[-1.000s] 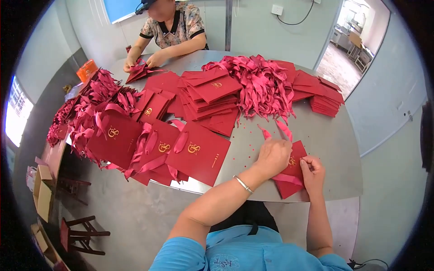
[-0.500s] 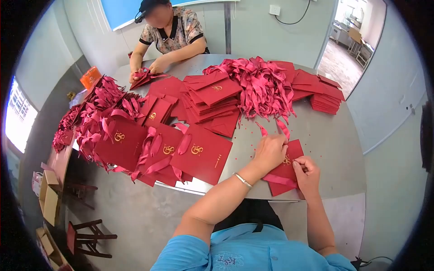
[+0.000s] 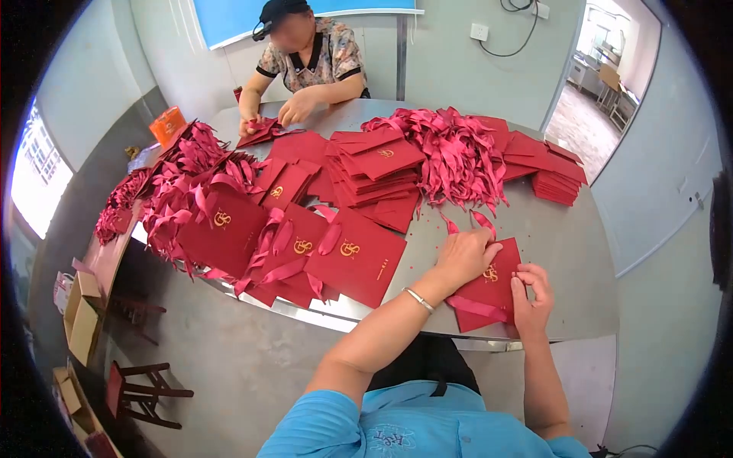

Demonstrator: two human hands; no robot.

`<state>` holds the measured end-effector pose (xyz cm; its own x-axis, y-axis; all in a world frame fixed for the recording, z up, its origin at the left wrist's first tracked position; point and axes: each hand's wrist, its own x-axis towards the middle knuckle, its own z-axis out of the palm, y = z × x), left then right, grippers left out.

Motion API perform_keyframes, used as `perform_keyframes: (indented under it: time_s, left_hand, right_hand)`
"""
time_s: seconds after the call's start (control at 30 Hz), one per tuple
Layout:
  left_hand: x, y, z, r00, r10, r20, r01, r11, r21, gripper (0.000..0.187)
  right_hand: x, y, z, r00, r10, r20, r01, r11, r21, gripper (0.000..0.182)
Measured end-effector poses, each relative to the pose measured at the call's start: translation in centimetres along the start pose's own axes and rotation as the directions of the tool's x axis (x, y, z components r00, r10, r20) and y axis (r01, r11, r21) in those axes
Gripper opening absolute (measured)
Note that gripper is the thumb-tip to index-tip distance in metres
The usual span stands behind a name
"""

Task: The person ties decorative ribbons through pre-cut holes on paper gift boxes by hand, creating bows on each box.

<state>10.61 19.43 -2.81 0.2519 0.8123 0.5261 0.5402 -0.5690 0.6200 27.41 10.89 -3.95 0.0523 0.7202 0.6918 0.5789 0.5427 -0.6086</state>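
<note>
A flat red paper bag with a gold logo lies at the near edge of the grey table. My left hand presses on its top left part, fingers at a pink ribbon that sticks out above the bag. My right hand pinches the bag's right edge. Another stretch of pink ribbon crosses the bag's lower part.
Finished red bags with ribbons lie to the left. A stack of flat bags, a heap of loose ribbons and more stacks sit further back. Another person works at the far side. Stools stand below left.
The view has shifted slightly; my hands stay on the same bag, the right hand sliding a little along its right edge.
</note>
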Motion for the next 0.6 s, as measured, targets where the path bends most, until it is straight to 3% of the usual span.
perform_keyframes:
  time_s: [0.13, 0.17, 0.2, 0.27, 0.3, 0.33, 0.4, 0.43, 0.5, 0.6]
  left_hand:
    - [-0.2, 1.8, -1.9, 0.996, -0.082, 0.037, 0.081, 0.997, 0.012, 0.023]
    - [-0.4, 2.1, -2.4, 0.996, -0.079, 0.047, 0.079, 0.997, 0.008, 0.023]
    - [-0.8, 2.3, -3.0, 0.998, -0.058, 0.031, 0.057, 0.998, 0.034, 0.022]
    - [-2.0, 1.9, -3.7, 0.999, -0.017, 0.036, 0.017, 1.000, -0.003, 0.023]
    - [-2.8, 2.5, -4.7, 0.997, -0.042, 0.065, 0.041, 0.999, 0.027, 0.025]
    - [-3.5, 2.6, -6.0, 0.987, -0.074, 0.143, 0.071, 0.997, 0.027, 0.027]
    - [-5.1, 2.6, -8.1, 0.962, -0.127, 0.243, 0.155, 0.983, -0.096, 0.022]
    - [-6.0, 3.0, -8.9, 0.943, -0.191, 0.274, 0.236, 0.962, -0.140, 0.018]
    - [-8.0, 3.1, -9.7, 0.909, -0.238, 0.342, 0.320, 0.924, -0.209, 0.017]
    - [-10.7, 3.4, -10.0, 0.852, -0.284, 0.441, 0.446, 0.834, -0.325, 0.013]
  right_hand:
    - [0.1, -2.5, -1.3, 0.996, 0.064, -0.054, -0.067, 0.996, -0.055, 0.005]
    - [-0.3, -2.8, -1.6, 0.974, 0.227, 0.005, -0.224, 0.952, 0.208, 0.006]
    - [-0.8, -3.1, -1.9, 0.925, 0.368, 0.099, -0.372, 0.817, 0.441, 0.007]
    - [-1.7, -4.1, -2.1, 0.881, 0.442, 0.168, -0.465, 0.747, 0.475, 0.006]
    - [-2.4, -4.7, -2.3, 0.834, 0.493, 0.247, -0.545, 0.666, 0.510, 0.006]
    - [-2.8, -5.3, -2.7, 0.813, 0.535, 0.229, -0.571, 0.658, 0.491, 0.006]
    - [-3.2, -6.3, -3.3, 0.729, 0.518, 0.448, -0.684, 0.572, 0.452, 0.007]
    - [-3.6, -6.2, -3.2, 0.713, 0.543, 0.444, -0.701, 0.559, 0.443, 0.007]
    - [-4.3, -5.9, -2.5, 0.805, 0.352, 0.477, -0.581, 0.627, 0.519, 0.008]
    - [-4.3, -5.6, -1.5, 0.851, 0.263, 0.454, -0.492, 0.700, 0.517, 0.008]
